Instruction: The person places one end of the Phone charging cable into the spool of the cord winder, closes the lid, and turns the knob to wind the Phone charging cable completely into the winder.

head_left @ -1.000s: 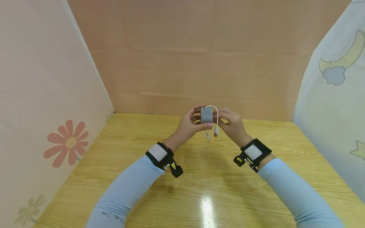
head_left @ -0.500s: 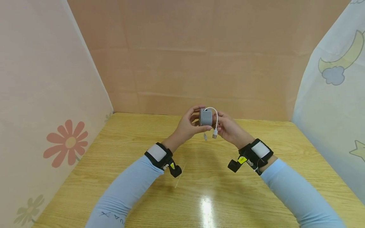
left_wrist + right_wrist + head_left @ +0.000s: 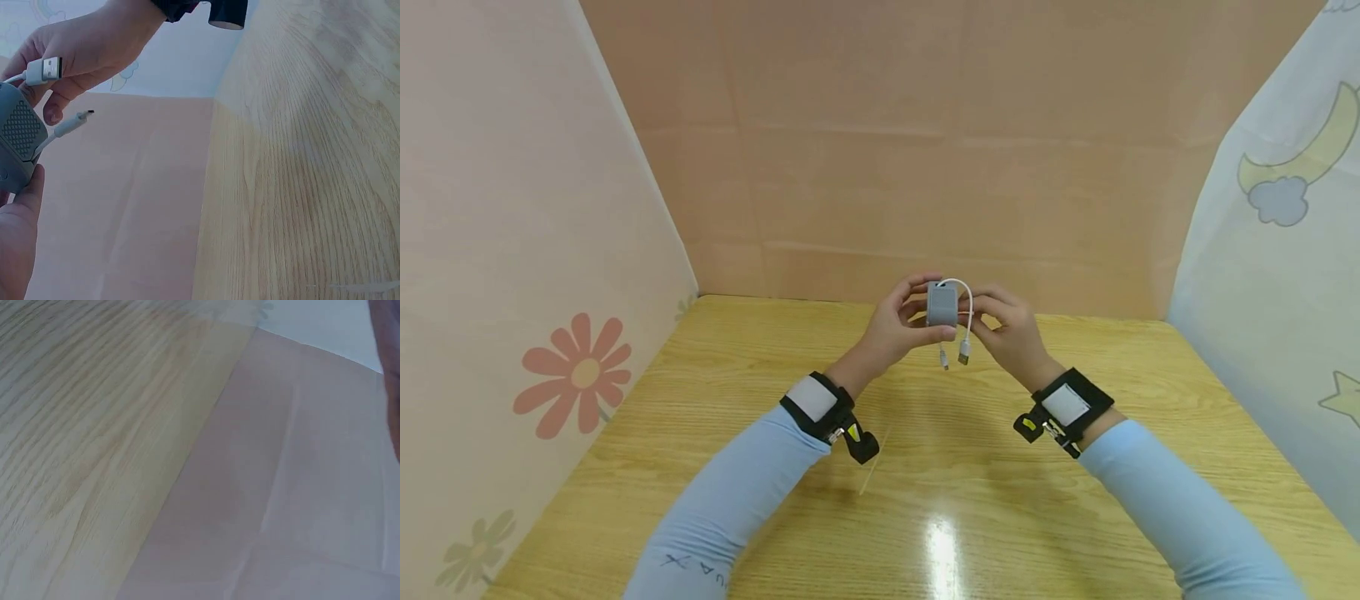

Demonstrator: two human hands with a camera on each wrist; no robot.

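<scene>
Frame centre, above worktop [image 3: 925,467]: left hand [image 3: 891,333] grips grey box [image 3: 942,304], fingers curled; right hand [image 3: 1011,333] pinches its white cable [image 3: 966,312].

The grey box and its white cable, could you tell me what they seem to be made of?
The grey box looks like matte moulded plastic, with a fine mesh grille on one face. The white cable seems rubbery plastic, bending in a loop, and its plug shows a shiny metal tip.

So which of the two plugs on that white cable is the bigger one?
The wide metal plug, next to the right hand. The other plug is slim and hangs free below it.
</scene>
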